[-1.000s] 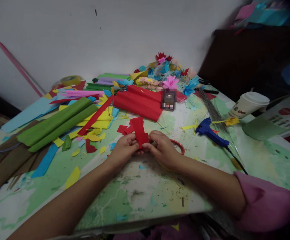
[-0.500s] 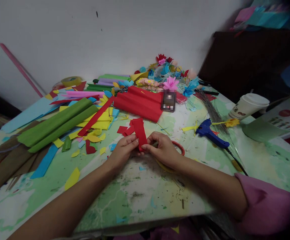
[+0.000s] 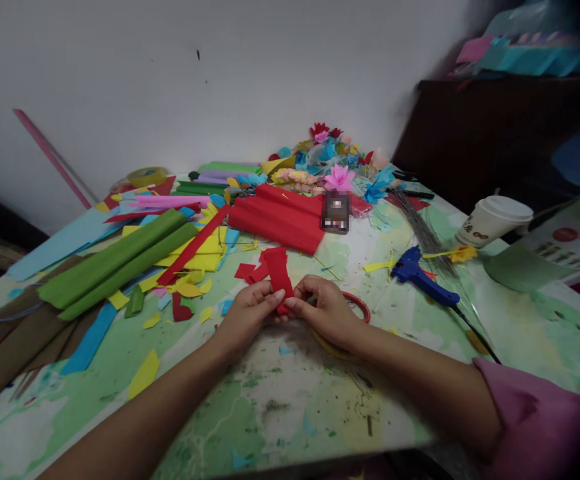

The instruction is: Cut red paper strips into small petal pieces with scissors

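A strip of red crepe paper [image 3: 279,268] stands between my hands, its lower end pinched and bunched. My left hand [image 3: 255,308] grips its left side with thumb and fingers. From the other side, my right hand [image 3: 323,303] pinches the same lower end, fingers curled. Just behind the strip lie small red paper pieces [image 3: 254,269]. Partly under my right hand is a pair of scissors with an orange-red handle [image 3: 363,305]; the rest of it is hidden by the hand.
A blue glue gun [image 3: 423,277] with its cord lies to the right, near thin wires [image 3: 427,223] and a lidded paper cup [image 3: 495,217]. Green crepe paper [image 3: 120,260] and a red sheet [image 3: 275,217] lie beyond my hands. Paper flowers [image 3: 339,178] are heaped by the wall.
The whole scene sits slightly lower in view as the camera tilts. Both hands keep their pinch on the red strip; its lower end looks a little more gathered.
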Motion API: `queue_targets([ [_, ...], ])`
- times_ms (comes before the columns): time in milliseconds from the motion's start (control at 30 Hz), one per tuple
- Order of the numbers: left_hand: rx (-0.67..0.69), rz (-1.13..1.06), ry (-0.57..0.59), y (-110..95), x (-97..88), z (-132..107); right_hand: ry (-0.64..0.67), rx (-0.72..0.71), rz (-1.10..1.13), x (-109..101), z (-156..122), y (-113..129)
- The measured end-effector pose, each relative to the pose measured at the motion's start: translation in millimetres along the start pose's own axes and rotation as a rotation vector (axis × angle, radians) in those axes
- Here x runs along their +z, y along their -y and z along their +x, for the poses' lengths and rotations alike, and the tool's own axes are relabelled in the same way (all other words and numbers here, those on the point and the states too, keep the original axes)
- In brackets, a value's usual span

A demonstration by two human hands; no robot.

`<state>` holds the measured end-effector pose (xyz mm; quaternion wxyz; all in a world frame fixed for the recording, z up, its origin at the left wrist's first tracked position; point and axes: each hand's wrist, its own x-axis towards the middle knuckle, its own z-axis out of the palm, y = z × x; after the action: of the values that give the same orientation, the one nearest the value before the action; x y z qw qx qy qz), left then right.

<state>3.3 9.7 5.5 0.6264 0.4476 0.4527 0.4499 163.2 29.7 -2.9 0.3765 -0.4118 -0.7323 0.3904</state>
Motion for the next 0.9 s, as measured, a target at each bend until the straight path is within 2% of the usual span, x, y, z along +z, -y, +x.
queue_targets([
  [167,0.003,-0.025,0.004,-0.9,0.5,0.2,0.008,0.03,-0.044,-0.8,-0.7,-1.6],
  [333,0.02,0.016,-0.013,-1.3,1.5,-0.7,0.07,0.024,-0.045,-0.4,-1.2,-2.5],
  [467,0.017,0.054,-0.041,-1.5,0.0,-0.4,0.044,0.01,-0.018,0.2,0.1,-1.1],
  [667,0.094,0.112,-0.008,-2.2,-1.1,1.0,0.006,-0.014,-0.03,-0.3,0.9,-0.2],
  [900,0.073,0.127,-0.039,2.4,-0.8,1.6,0.078,-0.023,-0.053,-2.3,0.0,0.5],
])
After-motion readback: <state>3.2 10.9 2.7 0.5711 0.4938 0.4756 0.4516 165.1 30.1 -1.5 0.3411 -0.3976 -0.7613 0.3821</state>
